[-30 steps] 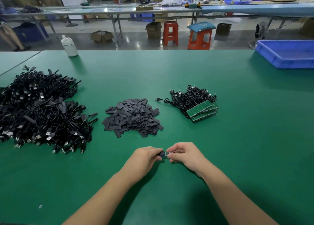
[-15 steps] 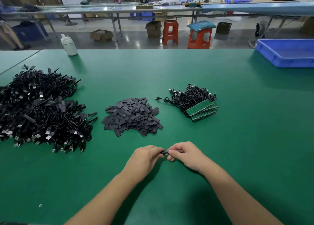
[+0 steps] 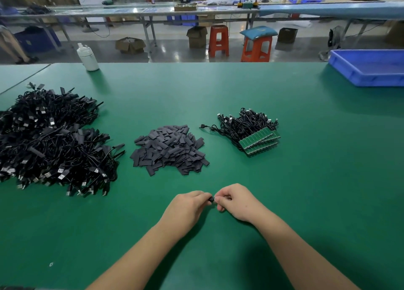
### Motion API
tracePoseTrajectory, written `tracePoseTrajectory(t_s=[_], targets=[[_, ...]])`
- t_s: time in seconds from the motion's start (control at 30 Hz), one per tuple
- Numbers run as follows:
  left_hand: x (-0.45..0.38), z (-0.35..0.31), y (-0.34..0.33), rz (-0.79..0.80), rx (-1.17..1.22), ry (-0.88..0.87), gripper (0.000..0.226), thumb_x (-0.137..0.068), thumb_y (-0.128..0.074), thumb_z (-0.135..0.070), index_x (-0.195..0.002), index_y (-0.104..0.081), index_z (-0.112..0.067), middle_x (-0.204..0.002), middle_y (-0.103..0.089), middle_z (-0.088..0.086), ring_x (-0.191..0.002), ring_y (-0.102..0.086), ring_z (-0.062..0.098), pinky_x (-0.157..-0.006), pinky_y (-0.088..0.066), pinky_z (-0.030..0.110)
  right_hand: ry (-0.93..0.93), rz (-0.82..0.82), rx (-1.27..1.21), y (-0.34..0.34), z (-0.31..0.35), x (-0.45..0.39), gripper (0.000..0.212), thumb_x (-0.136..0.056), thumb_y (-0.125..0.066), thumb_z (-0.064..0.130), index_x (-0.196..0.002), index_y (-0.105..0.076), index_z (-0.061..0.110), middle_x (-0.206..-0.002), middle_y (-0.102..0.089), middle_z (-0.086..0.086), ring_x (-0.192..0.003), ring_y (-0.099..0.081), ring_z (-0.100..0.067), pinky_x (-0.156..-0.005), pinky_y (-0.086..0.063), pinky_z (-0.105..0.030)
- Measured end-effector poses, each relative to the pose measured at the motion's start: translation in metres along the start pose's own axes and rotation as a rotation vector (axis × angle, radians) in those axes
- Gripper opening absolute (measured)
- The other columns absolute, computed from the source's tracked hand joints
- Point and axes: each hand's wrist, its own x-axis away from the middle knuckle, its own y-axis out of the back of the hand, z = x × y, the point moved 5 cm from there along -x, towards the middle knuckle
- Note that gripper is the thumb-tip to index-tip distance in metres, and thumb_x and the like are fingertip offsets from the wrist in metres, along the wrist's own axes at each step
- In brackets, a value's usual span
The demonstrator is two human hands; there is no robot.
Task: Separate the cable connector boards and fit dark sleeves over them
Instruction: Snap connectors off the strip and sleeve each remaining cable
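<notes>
Now that the green board tip no longer shows, both hands (image 3: pixel 213 200) pinch the dark sleeve (image 3: pixel 210 199) near the sleeve pile (image 3: pixel 169 149), suggesting it is nearly seated.

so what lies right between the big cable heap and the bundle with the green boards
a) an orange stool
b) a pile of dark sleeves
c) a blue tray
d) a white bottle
b: the pile of dark sleeves sits on the green table with the big cable heap on one side and the green boards on the other.

Green table (image 3: pixel 284 202) carries cable heaps (image 3: pixel 50 141), sleeves (image 3: pixel 168 149), boards (image 3: pixel 259 142).
</notes>
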Motion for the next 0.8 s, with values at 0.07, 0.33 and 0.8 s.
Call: tracePoseTrajectory(t_s=[0.07,0.33,0.8], targets=[[0.002,0.0,0.0,0.006,-0.002,0.002,0.019,-0.098,-0.057,-0.024,-0.11,-0.07,-0.016,-0.103,-0.072,-0.003,-0.085,-0.067,0.022,-0.075,-0.054,0.034,0.005,0.009,0.012,-0.001,0.0,0.0,0.02,-0.097,-0.057,0.02,-0.087,-0.074,0.018,-0.072,-0.072,0.006,-0.075,-0.07,-0.015,-0.081,-0.057,-0.034],[0.0,0.007,-0.015,0.182,-0.202,0.048,0.036,-0.098,-0.049,-0.02,-0.133,-0.054,-0.018,-0.119,-0.064,0.002,-0.099,-0.063,0.025,-0.085,-0.049,0.036,0.027,0.007,-0.097,-0.016,0.004,0.0,0.028,-0.099,-0.048,0.005,-0.087,-0.072,0.01,-0.09,-0.076,-0.006,-0.086,-0.073,-0.012,-0.087,-0.054,-0.022],[-0.006,0.009,-0.01,-0.12,0.464,0.371,0.058,-0.095,-0.053,-0.012,-0.148,-0.033,-0.025,-0.144,-0.045,-0.003,-0.122,-0.055,0.008,-0.108,-0.042,0.031,-0.042,-0.102,-0.612,-0.015,0.006,-0.006,0.015,-0.1,-0.051,0.004,-0.108,-0.061,-0.004,-0.089,-0.071,-0.012,-0.08,-0.069,-0.023,-0.081,-0.057,-0.028]])
